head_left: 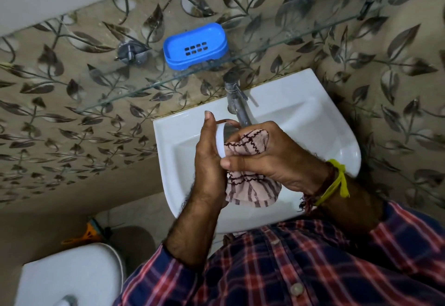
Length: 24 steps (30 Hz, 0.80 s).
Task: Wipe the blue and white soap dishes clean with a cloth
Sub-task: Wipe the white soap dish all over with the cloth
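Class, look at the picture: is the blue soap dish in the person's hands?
No. The blue soap dish sits on the glass shelf above the sink, apart from both hands.

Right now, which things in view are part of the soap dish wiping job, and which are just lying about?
Part of the job:
white soap dish, held by the left hand
cloth, gripped by the right hand
blue soap dish, on the glass shelf

Just lying about:
tap
sink
toilet cistern
orange item on the floor
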Available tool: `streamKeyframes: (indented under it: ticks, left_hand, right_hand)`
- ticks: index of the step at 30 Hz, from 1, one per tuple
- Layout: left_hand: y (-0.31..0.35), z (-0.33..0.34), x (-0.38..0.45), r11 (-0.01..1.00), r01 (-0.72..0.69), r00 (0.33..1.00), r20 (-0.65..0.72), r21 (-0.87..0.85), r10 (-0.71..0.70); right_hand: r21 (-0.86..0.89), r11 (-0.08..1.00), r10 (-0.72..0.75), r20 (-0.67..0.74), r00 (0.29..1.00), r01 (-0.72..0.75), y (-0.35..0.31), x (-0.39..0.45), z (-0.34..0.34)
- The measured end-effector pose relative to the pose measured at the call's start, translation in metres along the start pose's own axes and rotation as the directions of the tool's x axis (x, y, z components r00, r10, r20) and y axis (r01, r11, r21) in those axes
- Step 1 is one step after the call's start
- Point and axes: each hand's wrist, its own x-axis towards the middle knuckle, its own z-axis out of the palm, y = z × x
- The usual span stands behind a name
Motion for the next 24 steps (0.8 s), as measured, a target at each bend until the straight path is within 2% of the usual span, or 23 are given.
streamKeyframes:
  ticks: [2,4,6,7,12,15,17,19,21,24]
  left_hand:
    - [0.000,-0.005,-0.001,1.000,-0.004,1.000,-0.003,0.030,0.004]
    - [-0.006,-0.012,-0.002,0.976,-0.156,0.988,0.024,0.151,0.154]
    - [-0.015,-0.016,-0.004,0.905,-0.311,0.950,0.083,0.291,0.300]
    - [-0.019,-0.016,-0.004,0.888,-0.335,0.942,0.106,0.315,0.318]
    - [-0.013,-0.009,-0.001,0.929,-0.258,0.966,0.100,0.265,0.240]
    - [-0.002,-0.009,-0.001,0.988,-0.007,0.998,0.069,0.156,-0.004]
    - [0.005,-0.011,0.002,0.982,0.116,0.993,0.006,0.148,-0.119]
    - [0.010,-0.012,0.005,0.976,0.137,0.991,-0.030,0.170,-0.134]
    - [0.012,-0.009,0.005,0.977,0.146,0.989,-0.024,0.157,-0.144]
    - [0.012,-0.007,0.005,0.983,0.151,0.988,-0.051,0.105,-0.147]
  right_hand:
    - [0.074,0.997,0.006,-0.113,0.994,0.003,0.004,-0.001,0.007]
    - [0.160,0.987,0.049,-0.179,0.983,-0.020,0.007,0.002,0.011]
    - [0.223,0.974,0.081,-0.181,0.980,-0.039,0.007,0.005,0.010]
    - [0.228,0.973,0.075,-0.161,0.984,-0.037,0.005,0.006,0.008]
    - [0.118,0.993,-0.011,-0.006,1.000,0.012,-0.003,0.000,-0.001]
    - [-0.063,0.998,-0.006,0.048,0.999,0.009,-0.005,0.000,-0.008]
    - [-0.192,0.981,0.033,0.104,0.994,-0.013,-0.002,-0.003,-0.006]
    - [-0.249,0.968,0.050,0.060,0.997,-0.033,0.003,-0.007,-0.001]
    - [-0.208,0.977,0.034,-0.022,0.999,-0.037,0.005,-0.009,0.003]
    - [-0.280,0.960,0.012,0.023,1.000,-0.005,-0.001,-0.008,0.001]
